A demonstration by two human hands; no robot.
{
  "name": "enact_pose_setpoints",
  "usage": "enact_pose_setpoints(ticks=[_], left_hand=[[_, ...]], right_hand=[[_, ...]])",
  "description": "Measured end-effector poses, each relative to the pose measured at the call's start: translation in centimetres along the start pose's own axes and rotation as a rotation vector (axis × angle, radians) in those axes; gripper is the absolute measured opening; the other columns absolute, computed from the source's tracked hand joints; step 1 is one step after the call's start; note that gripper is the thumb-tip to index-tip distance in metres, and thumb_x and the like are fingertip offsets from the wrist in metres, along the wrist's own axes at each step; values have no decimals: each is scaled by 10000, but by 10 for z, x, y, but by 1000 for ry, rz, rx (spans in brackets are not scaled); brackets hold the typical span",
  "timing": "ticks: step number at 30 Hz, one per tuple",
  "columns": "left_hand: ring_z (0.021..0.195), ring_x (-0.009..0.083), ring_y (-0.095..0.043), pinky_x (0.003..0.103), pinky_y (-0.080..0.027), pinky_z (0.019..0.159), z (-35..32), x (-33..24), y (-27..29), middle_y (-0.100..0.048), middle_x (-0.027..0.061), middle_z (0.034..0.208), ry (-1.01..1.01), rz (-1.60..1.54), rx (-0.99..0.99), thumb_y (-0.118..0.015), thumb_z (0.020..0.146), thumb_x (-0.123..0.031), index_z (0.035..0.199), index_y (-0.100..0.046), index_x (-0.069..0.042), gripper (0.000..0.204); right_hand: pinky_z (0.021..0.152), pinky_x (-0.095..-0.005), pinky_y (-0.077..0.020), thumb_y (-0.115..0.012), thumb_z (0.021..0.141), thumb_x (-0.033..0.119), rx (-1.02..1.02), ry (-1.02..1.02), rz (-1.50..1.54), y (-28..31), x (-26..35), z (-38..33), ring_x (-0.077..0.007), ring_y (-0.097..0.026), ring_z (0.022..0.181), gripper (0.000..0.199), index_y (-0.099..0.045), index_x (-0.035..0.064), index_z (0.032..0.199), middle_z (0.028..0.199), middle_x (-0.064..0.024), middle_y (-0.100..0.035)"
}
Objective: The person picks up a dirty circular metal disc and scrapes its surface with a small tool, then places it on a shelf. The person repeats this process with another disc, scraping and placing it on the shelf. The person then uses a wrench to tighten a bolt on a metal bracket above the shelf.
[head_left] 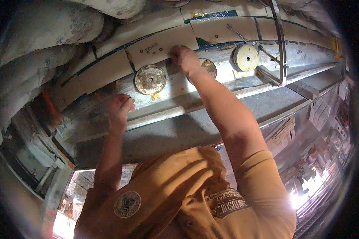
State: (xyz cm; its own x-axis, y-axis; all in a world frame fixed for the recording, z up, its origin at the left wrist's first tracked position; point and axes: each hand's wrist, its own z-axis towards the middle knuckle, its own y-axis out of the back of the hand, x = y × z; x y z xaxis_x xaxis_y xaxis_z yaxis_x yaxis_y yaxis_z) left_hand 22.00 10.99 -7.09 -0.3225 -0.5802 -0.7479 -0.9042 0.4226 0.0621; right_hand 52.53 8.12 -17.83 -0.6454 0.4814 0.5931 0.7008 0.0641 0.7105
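My right hand (pixel 184 59) reaches far forward over the edge of a tan panel, its fingers curled closed. Whatever they may hold is hidden. My left hand (pixel 121 106) is lower and to the left, the fingers bent together; I cannot make out anything in them. Between the hands is a round, stained disc (pixel 150 79) with a small centre hole. A second disc (pixel 208 68) lies partly hidden behind my right wrist. Several small nuts and bolts (pixel 151 49) lie on the tan panel (pixel 161 43), left of my right hand.
To the right are a pale yellow disc (pixel 246 57) and a wrench (pixel 236 32) on another panel. An upright metal bar (pixel 281 47) stands beyond them. A long metal rail (pixel 171 115) runs across below the discs. Large pale rounded forms (pixel 48 28) crowd the upper left.
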Motion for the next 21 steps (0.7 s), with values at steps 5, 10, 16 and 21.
enact_pose_setpoints(ticks=[5,10,16,21], left_hand=[[693,141,-573,281,-469,659,2,-21,-19,-604,61,801,-13,160,86,-605,827,-36,913,-565,-8,99],[713,148,-573,294,-465,678,4,-20,-31,-588,49,758,-24,110,87,-609,824,-109,883,-576,-1,127],[720,170,-549,322,-454,687,7,-21,-40,-584,72,832,-31,253,28,-601,836,-225,939,-589,-12,237],[720,159,-569,303,-466,679,5,-28,-47,-613,82,835,-56,232,63,-601,850,-186,987,-606,7,236]], right_hand=[[865,-428,-477,-598,845,253,-48,125,-111,-37,-22,19,-352,-589,986,237,-654,108,1024,1038,-142,-639],[867,-424,-486,-600,844,225,-104,101,0,-26,-7,12,-349,-585,1016,230,-650,112,1038,1088,-146,-629],[877,-439,-486,-600,847,209,-226,-14,111,46,-17,-8,-360,-595,1009,260,-646,99,1078,1079,-159,-640],[817,-446,-496,-596,848,203,-419,-190,28,101,-90,-12,-367,-612,939,251,-641,98,1071,1044,-165,-645]])
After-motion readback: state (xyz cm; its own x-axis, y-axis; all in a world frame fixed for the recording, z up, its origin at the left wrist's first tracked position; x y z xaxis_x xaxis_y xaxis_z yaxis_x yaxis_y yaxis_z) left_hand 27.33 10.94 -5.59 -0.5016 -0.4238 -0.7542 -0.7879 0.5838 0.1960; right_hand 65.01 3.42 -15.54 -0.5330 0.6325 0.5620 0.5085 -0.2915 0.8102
